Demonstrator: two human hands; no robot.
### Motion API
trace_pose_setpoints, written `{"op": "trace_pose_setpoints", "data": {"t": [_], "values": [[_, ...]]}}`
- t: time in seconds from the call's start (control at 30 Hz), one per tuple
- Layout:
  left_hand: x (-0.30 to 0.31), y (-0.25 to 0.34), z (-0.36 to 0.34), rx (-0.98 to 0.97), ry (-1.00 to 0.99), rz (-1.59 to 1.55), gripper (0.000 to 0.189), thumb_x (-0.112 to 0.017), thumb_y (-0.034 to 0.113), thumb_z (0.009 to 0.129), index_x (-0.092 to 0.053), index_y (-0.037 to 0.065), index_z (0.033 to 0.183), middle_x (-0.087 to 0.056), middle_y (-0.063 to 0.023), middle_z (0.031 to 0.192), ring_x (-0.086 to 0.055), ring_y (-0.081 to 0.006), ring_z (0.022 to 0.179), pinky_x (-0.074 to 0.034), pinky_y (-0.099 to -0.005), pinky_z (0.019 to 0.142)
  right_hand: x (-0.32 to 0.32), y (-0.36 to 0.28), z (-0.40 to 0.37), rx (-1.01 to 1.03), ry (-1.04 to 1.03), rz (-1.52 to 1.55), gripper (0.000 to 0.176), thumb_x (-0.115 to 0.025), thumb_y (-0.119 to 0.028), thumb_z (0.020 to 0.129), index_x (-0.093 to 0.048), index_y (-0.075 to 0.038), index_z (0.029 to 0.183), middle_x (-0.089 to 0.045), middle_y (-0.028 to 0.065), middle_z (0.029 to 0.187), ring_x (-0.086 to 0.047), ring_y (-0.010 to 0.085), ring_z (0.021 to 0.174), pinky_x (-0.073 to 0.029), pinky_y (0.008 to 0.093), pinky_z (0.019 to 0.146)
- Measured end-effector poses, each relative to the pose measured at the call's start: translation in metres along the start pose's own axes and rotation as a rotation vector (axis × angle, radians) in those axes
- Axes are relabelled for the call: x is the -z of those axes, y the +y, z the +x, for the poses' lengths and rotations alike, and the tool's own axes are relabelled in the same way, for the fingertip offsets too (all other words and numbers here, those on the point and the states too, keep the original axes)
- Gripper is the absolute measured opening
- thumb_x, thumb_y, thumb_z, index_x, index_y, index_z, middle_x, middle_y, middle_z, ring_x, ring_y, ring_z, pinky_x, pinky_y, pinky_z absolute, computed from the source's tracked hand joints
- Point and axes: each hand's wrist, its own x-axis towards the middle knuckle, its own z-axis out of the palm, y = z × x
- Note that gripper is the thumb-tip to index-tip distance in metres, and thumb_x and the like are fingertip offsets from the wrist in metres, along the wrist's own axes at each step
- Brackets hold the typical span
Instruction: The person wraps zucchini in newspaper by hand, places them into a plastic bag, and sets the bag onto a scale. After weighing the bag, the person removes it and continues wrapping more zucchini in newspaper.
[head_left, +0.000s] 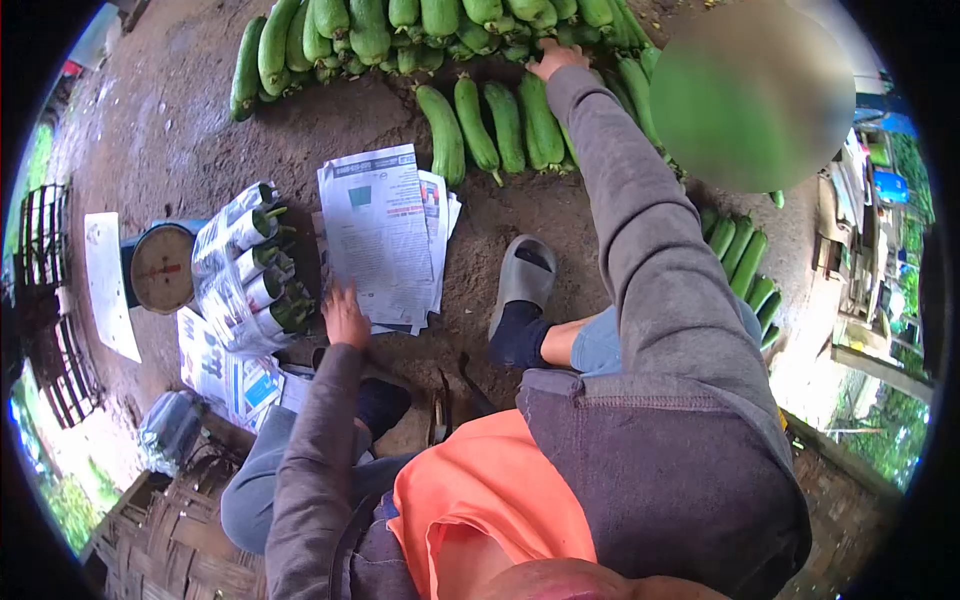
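My left hand [346, 318] lies with its fingers apart on the lower left edge of a stack of newspaper sheets [378, 225]. My right arm stretches forward, and my right hand [558, 60] touches the pile of long green gourds [440, 18]. Its visible fingers are spread, with some fingertips hidden among the gourds. Just below that hand is the stem end of a gourd [541, 125] in the front row. Left of the stack, a bundle of newspaper-wrapped gourds in clear plastic [232, 265] shows green ends facing right.
A round-dial scale [161, 268] stands left of the bundle, beside a white sheet [108, 280]. More newspaper [222, 372] lies below it. A sandalled foot [524, 290] is on the dirt floor. Other gourds [745, 262] lie at the right, below a blurred area.
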Motion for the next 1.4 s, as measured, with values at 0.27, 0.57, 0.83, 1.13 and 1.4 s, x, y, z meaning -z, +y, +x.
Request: {"op": "trace_pose_setpoints", "data": {"t": [0.27,0.57,0.83,1.13,1.4], "values": [[-0.05,-0.029,-0.014,0.319,0.179,-0.343,0.073,-0.068,0.012,0.064,-0.037,0.001,0.13,-0.039,-0.0258,0.132,-0.037,-0.0416,0.122,-0.029,-0.0469,0.104,-0.019,0.0,0.006,-0.042,-0.246,0.043,0.079,-0.059,-0.055,0.079,-0.026,-0.022,0.141,-0.041,0.0089,0.138,-0.033,0.032,0.13,-0.02,0.0574,0.107],[-0.038,-0.026,0.006,0.537,0.228,-0.317,0.068,-0.069,0.017,0.065,-0.042,-0.004,0.124,-0.046,-0.0256,0.125,-0.045,-0.04,0.116,-0.038,-0.0478,0.096,-0.005,-0.036,-0.039,0.206,0.211,0.112,0.038,-0.066,-0.039,0.076,-0.06,-0.016,0.107,-0.06,0.0112,0.111,-0.056,0.0309,0.103,-0.044,0.0429,0.088],[-0.064,-0.038,0.0,0.677,0.35,-0.61,0.053,-0.069,0.024,0.069,-0.052,-0.003,0.112,-0.059,-0.0238,0.104,-0.057,-0.0396,0.099,-0.045,-0.043,0.086,-0.037,-0.083,-0.099,0.021,-0.19,0.157,0.038,-0.066,-0.038,0.077,-0.067,-0.009,0.101,-0.065,0.0143,0.097,-0.061,0.0315,0.093,-0.048,0.0418,0.081],[-0.064,-0.039,-0.012,0.728,0.417,-0.636,0.034,-0.068,0.023,0.071,-0.059,-0.001,0.094,-0.064,-0.0205,0.085,-0.061,-0.0379,0.086,-0.048,-0.0408,0.077,-0.055,-0.116,-0.125,-0.114,-0.219,0.074,0.045,-0.064,-0.038,0.073,-0.062,-0.008,0.107,-0.063,0.0141,0.108,-0.06,0.0293,0.101,-0.047,0.0388,0.087],[-0.042,-0.013,-0.008,0.68,0.402,-0.745,0.035,-0.067,0.022,0.069,-0.059,0.0,0.096,-0.065,-0.0168,0.09,-0.063,-0.0337,0.085,-0.049,-0.0408,0.075,-0.031,-0.108,-0.138,-0.162,-0.217,0.066,0.059,-0.071,-0.048,0.06,-0.065,-0.013,0.107,-0.063,0.0132,0.108,-0.059,0.029,0.102,-0.047,0.0389,0.086]]}}
